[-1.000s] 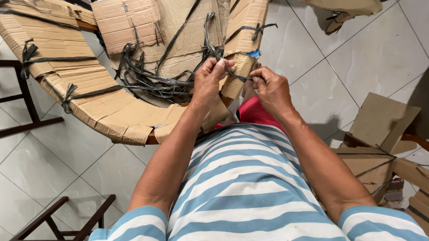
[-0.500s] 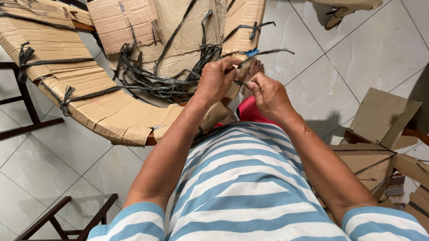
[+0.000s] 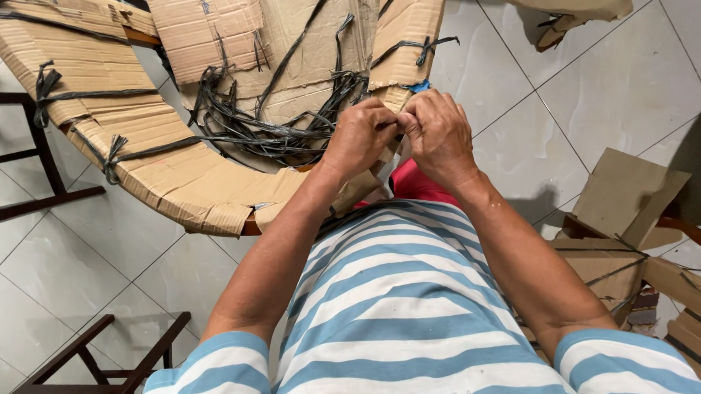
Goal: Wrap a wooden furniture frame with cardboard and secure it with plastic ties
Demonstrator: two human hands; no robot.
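My left hand (image 3: 361, 134) and my right hand (image 3: 440, 134) are pressed together, fingertips meeting, at the near edge of a cardboard-wrapped piece of furniture (image 3: 170, 173). Both hands pinch something small between them, apparently a black strap end; the fingers hide it. A tangle of loose black plastic straps (image 3: 267, 126) lies on the cardboard just left of my left hand. Black straps (image 3: 112, 151) tied in knots bind the curved cardboard wrapping. A bit of blue tape (image 3: 420, 86) shows just above my hands.
Dark wooden chair frames stand at the left (image 3: 4, 198) and bottom left (image 3: 99, 363). More cardboard-wrapped pieces (image 3: 624, 256) sit at the right on the white tiled floor (image 3: 592, 81). Another wrapped piece (image 3: 571, 10) lies at the top right.
My hands were apart, each by the cardboard edge. They have come together and closed fingertip to fingertip. The view has shifted slightly.
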